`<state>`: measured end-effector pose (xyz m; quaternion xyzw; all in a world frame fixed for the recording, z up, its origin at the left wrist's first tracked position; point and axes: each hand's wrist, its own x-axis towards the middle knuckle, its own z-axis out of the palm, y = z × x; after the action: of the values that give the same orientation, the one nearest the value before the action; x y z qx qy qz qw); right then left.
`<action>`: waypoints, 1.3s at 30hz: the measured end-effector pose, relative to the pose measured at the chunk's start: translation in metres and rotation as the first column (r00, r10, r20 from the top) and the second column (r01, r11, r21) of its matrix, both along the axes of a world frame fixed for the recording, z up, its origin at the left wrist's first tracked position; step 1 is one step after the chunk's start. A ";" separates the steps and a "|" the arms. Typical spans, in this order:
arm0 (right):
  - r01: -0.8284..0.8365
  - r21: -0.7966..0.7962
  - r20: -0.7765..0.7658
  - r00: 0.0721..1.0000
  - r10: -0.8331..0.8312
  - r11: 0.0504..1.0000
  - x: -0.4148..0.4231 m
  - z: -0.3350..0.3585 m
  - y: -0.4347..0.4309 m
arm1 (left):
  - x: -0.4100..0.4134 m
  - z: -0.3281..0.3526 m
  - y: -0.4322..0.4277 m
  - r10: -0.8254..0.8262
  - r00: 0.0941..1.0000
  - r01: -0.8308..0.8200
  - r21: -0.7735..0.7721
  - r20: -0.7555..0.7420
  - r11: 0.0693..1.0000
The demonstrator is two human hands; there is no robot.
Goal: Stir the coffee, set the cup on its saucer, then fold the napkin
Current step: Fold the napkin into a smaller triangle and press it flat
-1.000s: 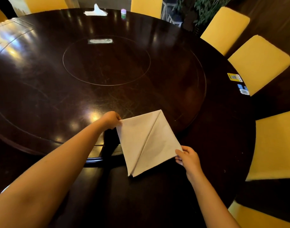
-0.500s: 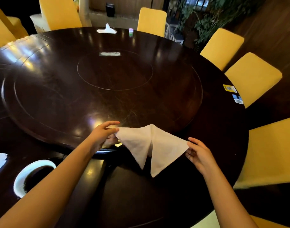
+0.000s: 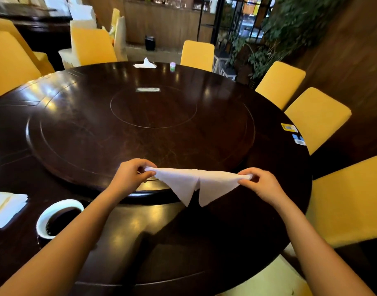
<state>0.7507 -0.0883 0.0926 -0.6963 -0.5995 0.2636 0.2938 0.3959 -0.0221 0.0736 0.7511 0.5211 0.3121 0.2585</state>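
Note:
A white napkin hangs folded in the air just above the near edge of the dark round table. Its two pointed flaps droop side by side toward me. My left hand pinches its left corner and my right hand pinches its right corner, stretching the top edge level. At the lower left stands a white cup of dark coffee, partly behind my left forearm. Whether a saucer lies under it I cannot tell.
A raised turntable fills the table's middle. Folded white napkins lie at the left edge. Stickers sit at the right rim; tissues and a small jar at the far side. Yellow chairs ring the table.
Both hands lifted the napkin off the table and pulled its corners apart and level; the flat fold now hangs as two drooping points. The view tilted up, bringing the cup into sight.

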 end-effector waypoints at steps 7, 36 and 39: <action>-0.023 -0.139 -0.502 0.863 -0.051 0.990 0.013 0.011 -0.015 | -0.006 0.019 -0.023 0.028 0.908 0.072 -0.222 0.417 0.972; -0.513 0.063 0.451 0.780 0.434 0.856 -0.098 -0.189 -0.104 | 0.047 -0.158 -0.148 -0.249 0.920 0.247 -0.047 -0.301 0.968; -0.488 0.091 0.406 0.815 0.415 0.868 -0.099 -0.192 -0.108 | 0.052 -0.164 -0.151 -0.224 0.918 0.243 0.019 -0.328 0.970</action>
<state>0.6517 -0.1968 -0.0994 -0.5390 -0.8149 0.1300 0.1687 0.4483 -0.1729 -0.0902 0.8562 0.4537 0.1669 0.1825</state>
